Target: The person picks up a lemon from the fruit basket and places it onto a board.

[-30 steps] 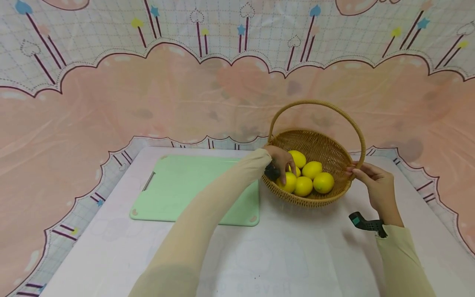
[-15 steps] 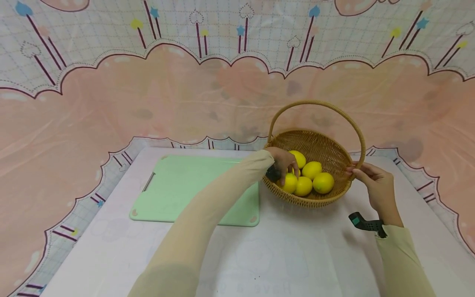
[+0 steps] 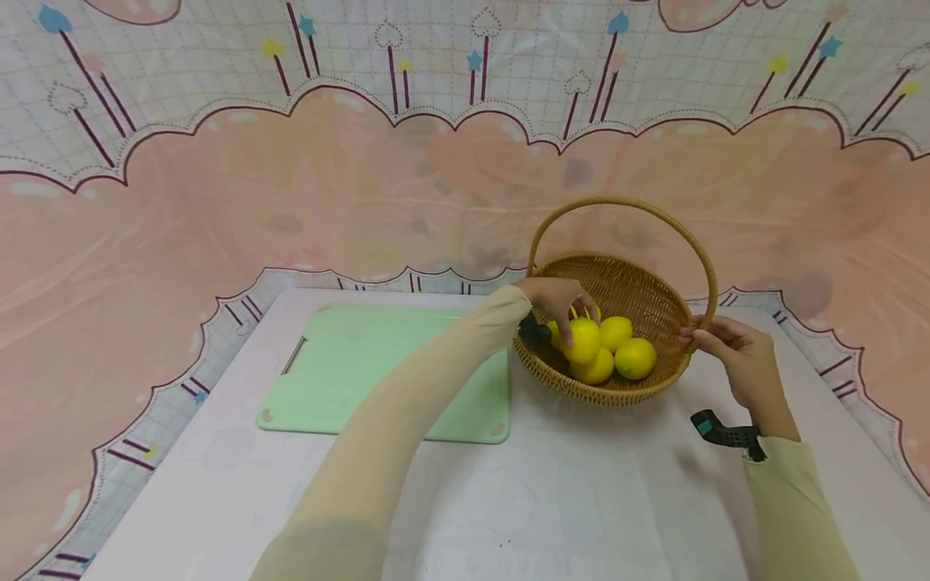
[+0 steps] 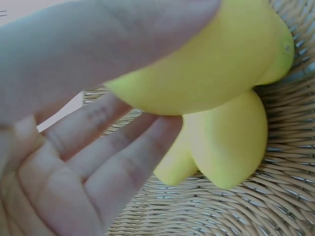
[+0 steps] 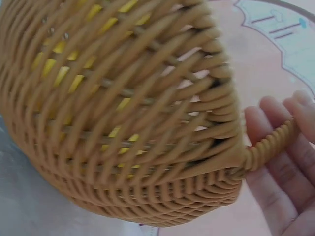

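A wicker basket (image 3: pixel 647 298) with a tall arched handle (image 3: pixel 613 200) stands on the right of the table, several yellow lemons inside it. Over its left side, my left hand (image 3: pixel 558 298) grips one lemon (image 3: pixel 584 340) between thumb and fingers, raised above the others. In the left wrist view, the thumb lies across the held lemon (image 4: pixel 211 73), with another lemon (image 4: pixel 231 142) behind it. My right hand (image 3: pixel 737 355) holds the foot of the handle at the basket's right rim. The right wrist view shows those fingers around the wrapped handle base (image 5: pixel 273 145).
A pale green cutting board (image 3: pixel 363 363) lies left of the basket, partly covered by my left sleeve (image 3: pixel 414 403). The white tabletop (image 3: pixel 581 492) runs in front. A printed pink cloth (image 3: pixel 407 194) hangs behind and around the table.
My left hand has raised one lemon from the basket's front left, up and slightly right over the other lemons. The right hand keeps its hold on the handle.
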{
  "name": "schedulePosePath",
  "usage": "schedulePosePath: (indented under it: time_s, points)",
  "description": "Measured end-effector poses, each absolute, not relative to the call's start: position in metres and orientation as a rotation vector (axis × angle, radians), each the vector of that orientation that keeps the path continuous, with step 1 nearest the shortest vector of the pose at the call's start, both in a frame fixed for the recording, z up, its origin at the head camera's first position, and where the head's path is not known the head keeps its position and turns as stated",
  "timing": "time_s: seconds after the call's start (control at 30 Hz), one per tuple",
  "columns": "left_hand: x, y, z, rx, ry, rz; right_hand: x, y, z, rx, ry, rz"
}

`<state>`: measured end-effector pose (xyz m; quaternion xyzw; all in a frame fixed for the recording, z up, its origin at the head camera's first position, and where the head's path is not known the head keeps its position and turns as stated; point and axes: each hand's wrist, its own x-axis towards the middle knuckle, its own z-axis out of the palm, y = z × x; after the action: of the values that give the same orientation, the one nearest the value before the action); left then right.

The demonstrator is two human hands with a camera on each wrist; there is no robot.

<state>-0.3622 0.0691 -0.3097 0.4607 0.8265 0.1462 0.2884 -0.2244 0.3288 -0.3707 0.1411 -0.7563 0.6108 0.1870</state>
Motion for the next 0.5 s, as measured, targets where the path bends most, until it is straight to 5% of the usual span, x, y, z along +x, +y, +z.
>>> schedulePosePath:
  time_s: [0.5]
  points:
    - [-0.354, 0.041, -0.293, 1.21, 2.253, 0.775, -0.234, 0.334, -0.356, 0.575, -2.313, 1.652]
